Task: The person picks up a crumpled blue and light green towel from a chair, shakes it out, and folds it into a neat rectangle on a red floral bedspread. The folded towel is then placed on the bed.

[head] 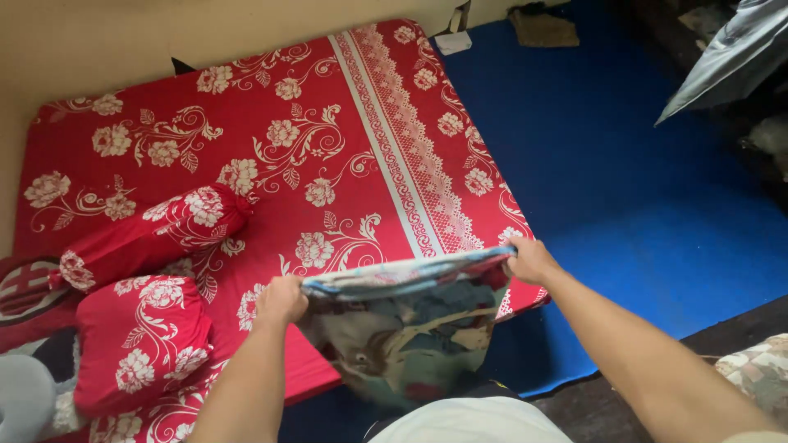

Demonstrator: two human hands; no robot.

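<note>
I hold a folded, multicoloured patterned blanket (406, 320) stretched between both hands above the near edge of a mattress (271, 139). My left hand (281, 299) grips the blanket's upper left corner. My right hand (529, 260) grips its upper right corner. The blanket hangs down in front of me, with its lower part hidden behind my shirt. The mattress has a red sheet with white flowers and a white lace-pattern stripe.
A red floral bolster (152, 234) and a matching pillow (144, 340) lie on the mattress at the left. Blue floor covering (624, 180) spreads to the right. A grey sheet-like object (726, 57) is at the top right, and a cream wall (123, 41) runs behind.
</note>
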